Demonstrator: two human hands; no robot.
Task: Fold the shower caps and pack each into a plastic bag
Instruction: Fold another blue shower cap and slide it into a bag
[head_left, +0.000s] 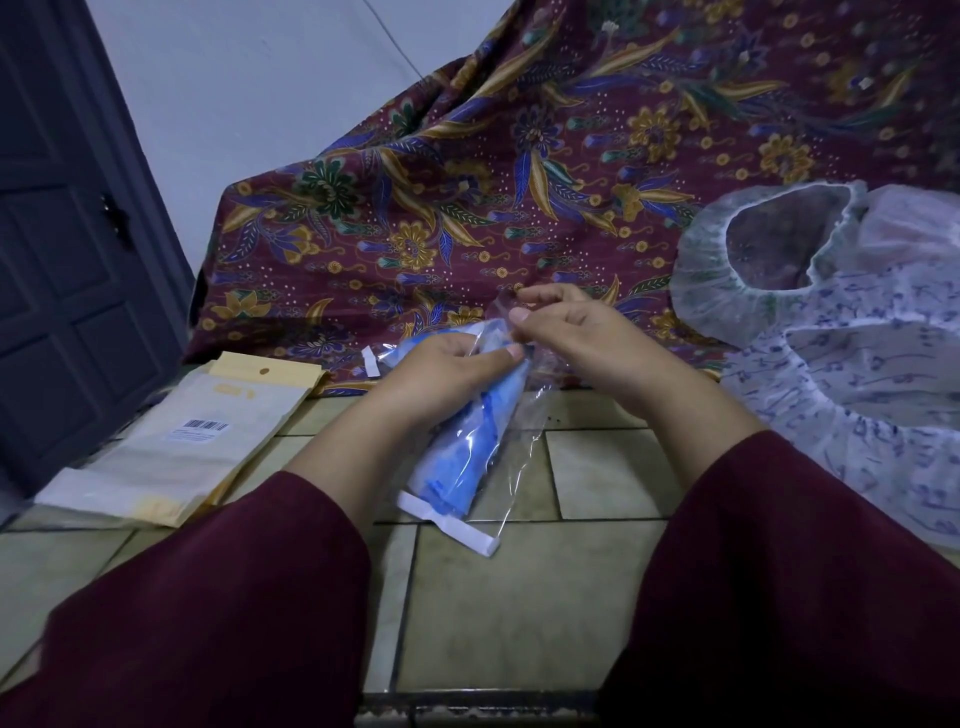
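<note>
A folded blue shower cap (462, 452) lies inside a clear plastic bag (511, 467) that slants down over the tiled floor, its white adhesive strip (447, 525) at the lower end. My left hand (447, 369) grips the upper part of the bag and the cap. Just to its right, my right hand (576, 332) pinches the clear film at the bag's top between thumb and fingers. Several loose white shower caps with a blue print (852, 374) are heaped on the right, one with its elastic opening facing up.
A stack of flat cream packets (192, 447) with a barcode label lies on the floor at the left. A maroon floral cloth (519, 171) covers something bulky behind my hands. A dark door (67, 260) stands at the far left. Beige floor tiles (493, 597) lie below.
</note>
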